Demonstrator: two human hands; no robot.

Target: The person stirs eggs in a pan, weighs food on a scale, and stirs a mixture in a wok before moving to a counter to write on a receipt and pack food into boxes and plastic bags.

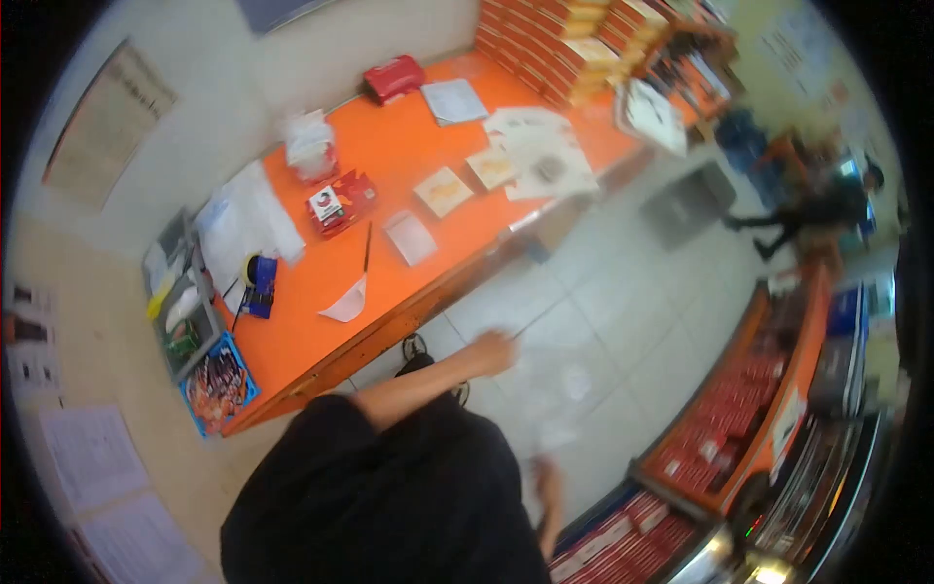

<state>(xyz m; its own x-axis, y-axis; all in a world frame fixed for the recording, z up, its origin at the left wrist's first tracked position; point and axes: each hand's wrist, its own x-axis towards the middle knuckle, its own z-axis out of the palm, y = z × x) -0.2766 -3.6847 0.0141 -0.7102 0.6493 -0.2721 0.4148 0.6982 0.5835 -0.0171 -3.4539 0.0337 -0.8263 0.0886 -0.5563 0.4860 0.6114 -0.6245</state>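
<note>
My left hand (493, 352) is closed in a fist over the tiled floor, just off the front edge of the orange table. A see-through sheet that looks like a clear plastic bag (569, 382) hangs between my hands, its outline faint and blurred. My right hand (548, 482) is lower and nearer my body, its fingers bent at the bag's lower end and smeared by motion. On the orange table (389, 292) near my left arm lie a white paper piece (345, 302), a thin dark stick (368, 246) and a pale square packet (410, 238).
Red packs (341, 202), cream boxes (443, 192) and white sheets (540, 146) lie on the table. Orange-and-white boxes (545, 44) are stacked at its far end. A grey bin (689, 204) stands on the floor near another person (822, 209). Trays of red packs (720, 419) line the right.
</note>
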